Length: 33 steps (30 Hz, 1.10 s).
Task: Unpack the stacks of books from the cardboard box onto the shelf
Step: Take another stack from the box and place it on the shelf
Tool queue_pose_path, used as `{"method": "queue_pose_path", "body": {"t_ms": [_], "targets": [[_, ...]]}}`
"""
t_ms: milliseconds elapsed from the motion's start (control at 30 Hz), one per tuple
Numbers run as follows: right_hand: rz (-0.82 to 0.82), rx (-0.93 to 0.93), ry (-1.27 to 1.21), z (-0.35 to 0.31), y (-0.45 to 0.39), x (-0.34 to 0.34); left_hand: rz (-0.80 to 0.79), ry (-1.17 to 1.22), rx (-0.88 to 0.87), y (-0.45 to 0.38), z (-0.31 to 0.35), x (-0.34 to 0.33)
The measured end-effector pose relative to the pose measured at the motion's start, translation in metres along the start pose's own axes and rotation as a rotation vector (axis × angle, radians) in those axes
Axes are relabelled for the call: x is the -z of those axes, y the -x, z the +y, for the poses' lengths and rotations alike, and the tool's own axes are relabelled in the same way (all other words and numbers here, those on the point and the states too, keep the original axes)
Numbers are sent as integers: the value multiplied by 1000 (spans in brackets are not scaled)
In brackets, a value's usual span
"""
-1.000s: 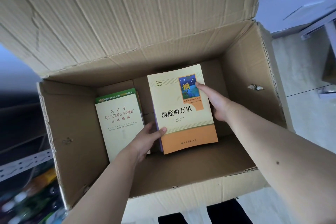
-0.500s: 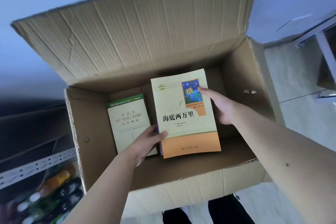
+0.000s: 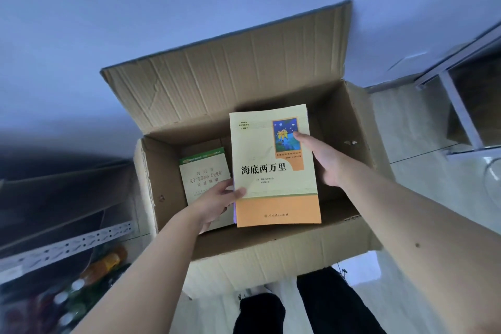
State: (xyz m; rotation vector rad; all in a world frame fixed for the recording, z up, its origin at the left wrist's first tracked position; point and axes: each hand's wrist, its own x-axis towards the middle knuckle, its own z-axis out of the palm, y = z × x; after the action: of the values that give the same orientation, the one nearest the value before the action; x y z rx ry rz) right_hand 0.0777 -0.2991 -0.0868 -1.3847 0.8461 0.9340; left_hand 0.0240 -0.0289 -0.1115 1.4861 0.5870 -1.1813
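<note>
At frame centre, both hands hold a stack of books [image 3: 275, 165] over the open cardboard box [image 3: 271, 249]: left hand [image 3: 217, 202] and right hand [image 3: 322, 160] pinch opposite edges, thumbs on the top cover. Lower books could slip out if side pressure eases. A green-topped book [image 3: 204, 172] remains inside; the shelf [image 3: 67, 245] sits lower left.

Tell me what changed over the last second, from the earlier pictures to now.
Both hands lifted the orange-and-cream book up out of the cardboard box, the left hand at its left edge, the right hand at its right edge. The grip did not change. The green-topped book stayed lying in the box.
</note>
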Motion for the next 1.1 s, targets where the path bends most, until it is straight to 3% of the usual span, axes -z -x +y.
{"method": "queue_pose_path", "body": {"t_ms": [367, 733, 1100], "targets": [[-67, 297, 54, -43, 153, -30, 45, -29, -175, 160, 32, -5], [-62, 464, 116, -107, 281, -73, 101, -103, -369, 292, 80, 18], [-167, 648, 342, -184, 359, -137, 336, -36, -500, 411, 103, 48]]}}
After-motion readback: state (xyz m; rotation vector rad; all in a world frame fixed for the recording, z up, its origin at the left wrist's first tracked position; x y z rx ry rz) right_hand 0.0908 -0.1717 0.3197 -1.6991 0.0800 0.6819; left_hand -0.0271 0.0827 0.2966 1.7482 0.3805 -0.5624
